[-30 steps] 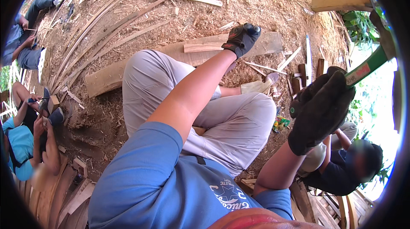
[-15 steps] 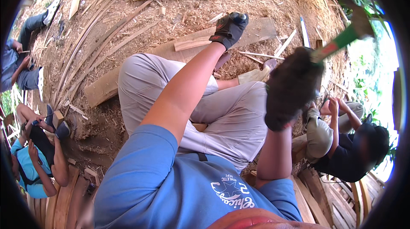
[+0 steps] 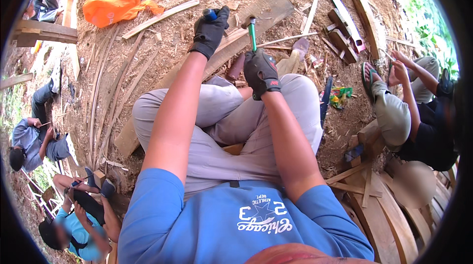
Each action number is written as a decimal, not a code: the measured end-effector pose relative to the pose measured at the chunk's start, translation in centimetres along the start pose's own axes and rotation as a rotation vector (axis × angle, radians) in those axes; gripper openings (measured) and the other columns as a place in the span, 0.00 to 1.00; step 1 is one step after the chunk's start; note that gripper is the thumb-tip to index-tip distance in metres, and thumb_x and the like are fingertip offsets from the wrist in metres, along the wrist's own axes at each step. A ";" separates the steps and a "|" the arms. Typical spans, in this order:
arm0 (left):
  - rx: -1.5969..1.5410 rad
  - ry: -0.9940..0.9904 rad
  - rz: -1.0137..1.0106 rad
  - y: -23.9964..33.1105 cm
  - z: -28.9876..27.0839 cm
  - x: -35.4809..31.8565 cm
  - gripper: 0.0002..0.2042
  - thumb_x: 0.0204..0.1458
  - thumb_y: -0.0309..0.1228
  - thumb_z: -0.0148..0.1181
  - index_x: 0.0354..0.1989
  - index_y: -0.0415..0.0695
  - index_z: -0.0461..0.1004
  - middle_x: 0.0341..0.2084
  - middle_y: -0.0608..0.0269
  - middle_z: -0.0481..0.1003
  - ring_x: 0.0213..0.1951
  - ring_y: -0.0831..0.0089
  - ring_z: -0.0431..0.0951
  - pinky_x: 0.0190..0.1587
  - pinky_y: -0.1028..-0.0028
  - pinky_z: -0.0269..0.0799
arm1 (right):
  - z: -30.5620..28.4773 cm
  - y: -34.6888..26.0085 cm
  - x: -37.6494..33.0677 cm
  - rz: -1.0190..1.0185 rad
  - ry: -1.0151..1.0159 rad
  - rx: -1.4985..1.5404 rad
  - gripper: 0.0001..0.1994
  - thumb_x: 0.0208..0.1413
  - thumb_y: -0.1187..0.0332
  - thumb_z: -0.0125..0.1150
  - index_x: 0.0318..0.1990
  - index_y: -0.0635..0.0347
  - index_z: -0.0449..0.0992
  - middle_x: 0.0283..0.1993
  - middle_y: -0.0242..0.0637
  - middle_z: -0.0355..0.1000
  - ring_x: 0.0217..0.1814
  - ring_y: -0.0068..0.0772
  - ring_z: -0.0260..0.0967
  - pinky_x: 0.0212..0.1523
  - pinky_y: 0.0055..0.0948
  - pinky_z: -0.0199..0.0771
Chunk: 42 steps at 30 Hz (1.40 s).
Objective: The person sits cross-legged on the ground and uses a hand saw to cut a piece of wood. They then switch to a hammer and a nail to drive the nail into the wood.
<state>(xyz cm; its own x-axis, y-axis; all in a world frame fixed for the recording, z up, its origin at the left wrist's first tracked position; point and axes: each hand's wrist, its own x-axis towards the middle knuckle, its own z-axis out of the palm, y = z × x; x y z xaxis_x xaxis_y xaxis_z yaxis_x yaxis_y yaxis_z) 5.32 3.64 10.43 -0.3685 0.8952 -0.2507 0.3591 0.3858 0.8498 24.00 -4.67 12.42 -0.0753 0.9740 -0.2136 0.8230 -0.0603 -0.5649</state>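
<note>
Here the right hand (image 3: pixel 261 71), in a black glove, is closed tight around the green handle of a hammer (image 3: pixel 251 31), whose head rests at the far end against a long wooden plank (image 3: pixel 256 15) lying across the dirt. The left hand (image 3: pixel 209 30), also gloved, is clenched on a small blue-topped tool (image 3: pixel 210 14) standing on the same plank, just left of the hammer head. Half a second ago the right hand was raised high on the right with the hammer up in the air; now it has come down low in front of the knees, while the left hand has kept its place on the plank. Beyond the plank lies an orange bag (image 3: pixel 116 0) on the far left, and thin wood strips (image 3: pixel 160 13) are scattered over the sawdust-covered ground (image 3: pixel 162 42). To the right, short wood blocks (image 3: pixel 342 35) lie near a seated person (image 3: pixel 414 111), close by on that side; other people sit at the left edge, well apart, leaving open ground between.
</note>
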 end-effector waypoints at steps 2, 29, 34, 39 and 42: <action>-0.120 -0.006 0.038 -0.7 -1.0 -0.2 0.23 0.63 0.53 0.64 0.32 0.41 0.84 0.27 0.60 0.85 0.30 0.70 0.84 0.41 0.68 0.78 | 1.7 0.1 0.1 0.014 -0.089 -0.028 0.17 0.67 0.60 0.51 0.41 0.67 0.79 0.38 0.62 0.79 0.42 0.66 0.79 0.43 0.57 0.78; -0.349 0.222 0.078 0.9 0.6 -0.8 0.24 0.67 0.47 0.63 0.21 0.45 0.73 0.16 0.67 0.72 0.23 0.75 0.75 0.32 0.70 0.72 | 3.3 0.3 0.6 0.115 -0.302 -0.035 0.16 0.62 0.62 0.58 0.48 0.68 0.76 0.45 0.58 0.81 0.51 0.61 0.81 0.51 0.51 0.81; -0.005 0.220 0.155 -0.2 1.4 -0.2 0.23 0.64 0.50 0.65 0.24 0.44 0.79 0.18 0.62 0.78 0.25 0.67 0.79 0.33 0.66 0.74 | 4.1 0.9 0.8 0.084 -0.309 -0.040 0.17 0.62 0.61 0.58 0.48 0.68 0.75 0.46 0.59 0.81 0.51 0.61 0.81 0.50 0.52 0.81; 0.027 0.249 0.237 -1.6 1.3 0.3 0.21 0.64 0.49 0.65 0.27 0.44 0.81 0.18 0.66 0.79 0.23 0.75 0.79 0.32 0.71 0.74 | 4.2 0.9 0.7 0.073 -0.311 -0.045 0.16 0.62 0.63 0.56 0.48 0.68 0.75 0.45 0.58 0.81 0.50 0.62 0.81 0.50 0.52 0.81; -0.008 0.207 0.171 -1.6 1.0 0.3 0.19 0.64 0.47 0.66 0.28 0.44 0.81 0.18 0.66 0.79 0.23 0.75 0.78 0.32 0.72 0.74 | 3.8 0.4 0.7 0.076 -0.317 -0.031 0.15 0.63 0.63 0.55 0.48 0.68 0.75 0.44 0.58 0.82 0.49 0.62 0.82 0.49 0.53 0.81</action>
<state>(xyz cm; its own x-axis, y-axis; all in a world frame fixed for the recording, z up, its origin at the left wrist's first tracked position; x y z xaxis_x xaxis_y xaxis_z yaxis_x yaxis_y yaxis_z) 5.43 3.54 8.53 -0.4707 0.8823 -0.0041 0.4244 0.2305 0.8756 22.20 -4.88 9.03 -0.1805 0.8503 -0.4943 0.8495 -0.1186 -0.5142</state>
